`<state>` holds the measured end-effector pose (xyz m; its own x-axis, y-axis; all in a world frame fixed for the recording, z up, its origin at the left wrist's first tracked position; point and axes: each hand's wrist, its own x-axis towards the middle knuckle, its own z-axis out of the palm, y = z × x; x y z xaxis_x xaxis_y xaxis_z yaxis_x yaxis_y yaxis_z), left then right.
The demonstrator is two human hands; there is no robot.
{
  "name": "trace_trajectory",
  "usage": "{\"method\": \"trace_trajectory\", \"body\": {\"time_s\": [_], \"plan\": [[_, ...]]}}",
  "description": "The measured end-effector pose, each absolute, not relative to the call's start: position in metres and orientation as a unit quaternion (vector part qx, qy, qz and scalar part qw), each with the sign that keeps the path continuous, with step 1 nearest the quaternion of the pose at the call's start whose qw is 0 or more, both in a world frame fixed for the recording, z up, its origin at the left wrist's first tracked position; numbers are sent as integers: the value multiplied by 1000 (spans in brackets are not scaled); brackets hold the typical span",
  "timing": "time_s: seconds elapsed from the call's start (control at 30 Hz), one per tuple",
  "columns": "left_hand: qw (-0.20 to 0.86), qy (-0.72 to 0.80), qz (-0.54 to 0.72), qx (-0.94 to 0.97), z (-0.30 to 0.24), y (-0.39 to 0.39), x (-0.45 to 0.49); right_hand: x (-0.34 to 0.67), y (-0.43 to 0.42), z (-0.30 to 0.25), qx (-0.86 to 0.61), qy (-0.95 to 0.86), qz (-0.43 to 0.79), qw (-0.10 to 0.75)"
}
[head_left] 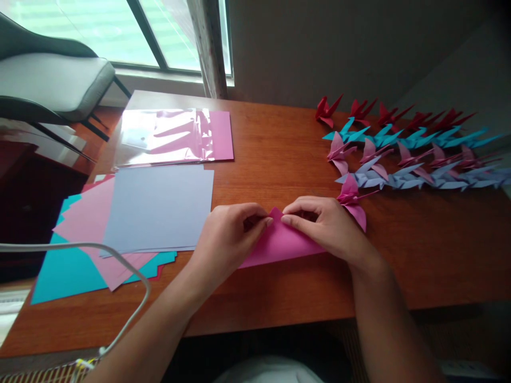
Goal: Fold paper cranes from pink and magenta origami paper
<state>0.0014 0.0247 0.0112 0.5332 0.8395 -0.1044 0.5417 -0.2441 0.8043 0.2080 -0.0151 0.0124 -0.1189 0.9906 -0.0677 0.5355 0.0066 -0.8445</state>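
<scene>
A bright pink sheet of origami paper [285, 242], folded into a triangle, lies on the wooden table in front of me. Its peak points away from me. Near that peak, my left hand [239, 229] pinches the left edge between thumb and fingers. On the other side, my right hand [319, 221] pinches the right edge the same way. Both wrists rest low over the table, and the paper's outer corners are partly covered by my hands. Just beyond my right hand stands a bright pink folded crane [353, 202].
Rows of paper cranes, red [326, 110], turquoise [345, 133], light pink [339, 151] and lavender [407, 178], stand at the right. Fanned coloured sheets [159, 207] lie left, below a plastic-wrapped paper pack [221, 135]. A white cable [146, 290] crosses the left front; a chair [59, 80] stands beyond.
</scene>
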Motion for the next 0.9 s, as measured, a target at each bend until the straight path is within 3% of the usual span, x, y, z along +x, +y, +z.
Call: {"method": "trace_trajectory", "body": {"time_s": [0.3, 0.9], "plan": [[432, 432, 184, 770, 10, 30, 4, 216, -16, 7, -591, -638, 389, 305], [198, 421, 116, 878, 1, 34, 16, 212, -9, 2, -585, -742, 239, 223]]}}
